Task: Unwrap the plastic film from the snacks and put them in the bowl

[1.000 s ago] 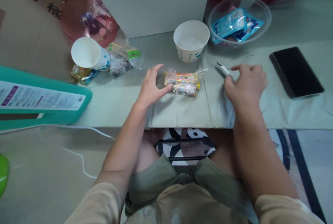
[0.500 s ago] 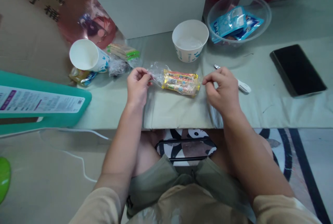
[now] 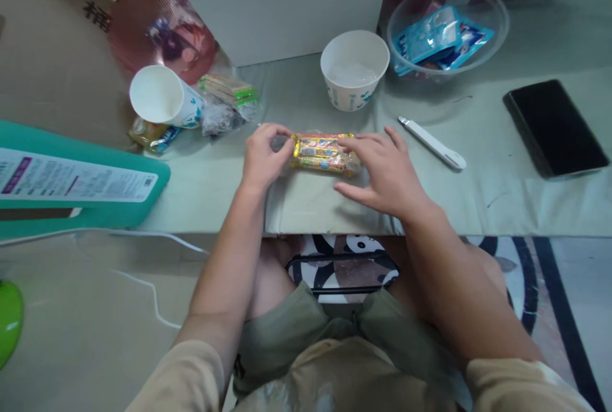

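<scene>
A packet of gold-and-red wrapped snack sticks (image 3: 318,152) in clear plastic lies on the cloth-covered table in front of me. My left hand (image 3: 268,154) is closed on the packet's left end, thumb and fingers pinching the plastic. Over the right end is my right hand (image 3: 377,166), its fingers spread and slightly blurred. The fingertips overlap the wrapper; whether they touch it I cannot tell. Just right of that hand lies a slim white utility knife (image 3: 433,144). Behind the packet stands a white paper bowl (image 3: 354,90).
A clear plastic bowl (image 3: 500,32) holds blue pouches at the back right. A black phone (image 3: 557,128) lies at the right. To the left are a paper cup (image 3: 165,96), bagged wooden sticks (image 3: 229,90) and a green container (image 3: 155,176). Boxes stand along the back.
My left hand has moved slightly right and covers the clear end of the packet. My right hand has gone from pinched to spread and shifted left over the packet, uncovering the knife.
</scene>
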A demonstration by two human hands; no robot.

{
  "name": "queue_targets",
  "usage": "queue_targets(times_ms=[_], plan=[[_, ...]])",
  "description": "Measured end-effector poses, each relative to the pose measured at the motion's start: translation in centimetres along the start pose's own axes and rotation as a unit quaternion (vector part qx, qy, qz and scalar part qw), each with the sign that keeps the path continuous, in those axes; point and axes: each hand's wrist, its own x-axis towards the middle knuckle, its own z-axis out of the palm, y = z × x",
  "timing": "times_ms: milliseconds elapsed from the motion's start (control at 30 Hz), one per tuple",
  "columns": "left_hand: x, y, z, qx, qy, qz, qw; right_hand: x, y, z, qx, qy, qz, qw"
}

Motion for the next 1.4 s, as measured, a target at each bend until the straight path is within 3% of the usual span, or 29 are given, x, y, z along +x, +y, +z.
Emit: queue_targets(times_ms=[167,300,400,500,600,667,800,900,1067,1167,1300,1400], plan=[[-0.2,0.5,-1.2,-0.022,0.069,0.019,0.997,0.2,0.8,-0.1,0.011,0.002,0.038,0.999],[-0.2,0.3,-1.4,-0.025,0.004,0.051,0.998,0.3,0.3,-1.6,0.076,0.012,-0.006,0.997],[-0.3,0.3,-1.1,-0.016,-0.04,0.037,0.998,0.1,-0.3,-2.1,0.094,-0.08,-0.033,0.992],[-0.4,0.6,-1.3,-0.022,-0.003,0.033,0.999,-0.2,-0.7,-2.0,0.079,-0.196,0.002,0.977],[-0.5,0.9,-1.8,-0.057,0.039,0.042,0.997,-0.4,-0.8,-2.0,0.085,-0.273,0.051,0.957],[-0.7,1.3,-2.0,-0.064,0.007,0.036,0.997,-0.4,-1.0,-2.1,0.089,-0.287,0.067,0.951],[-1.0,2.3,-2.0,-0.007,-0.111,0.027,0.993,-0.1,-1.5,-2.3,0.059,-0.256,0.101,0.96],[-1.0,2.8,-2.0,-0.009,-0.118,-0.014,0.993,0.0,-1.6,-2.2,0.034,-0.246,0.108,0.963],[-1.0,3.4,-2.9,-0.054,-0.076,-0.056,0.994,-0.4,-1.7,-2.1,0.06,-0.238,0.07,0.967],[-1.5,4.4,-3.2,-0.052,-0.07,-0.07,0.994,-0.6,-2.3,-2.1,0.082,-0.28,0.04,0.956],[-2.5,6.0,-2.9,0.0,-0.016,-0.152,0.988,-0.6,-3.6,-1.2,0.027,-0.304,0.043,0.951],[-3.1,7.1,-2.2,0.018,-0.088,-0.24,0.967,-0.7,-4.7,-0.1,0.018,-0.294,0.007,0.956]])
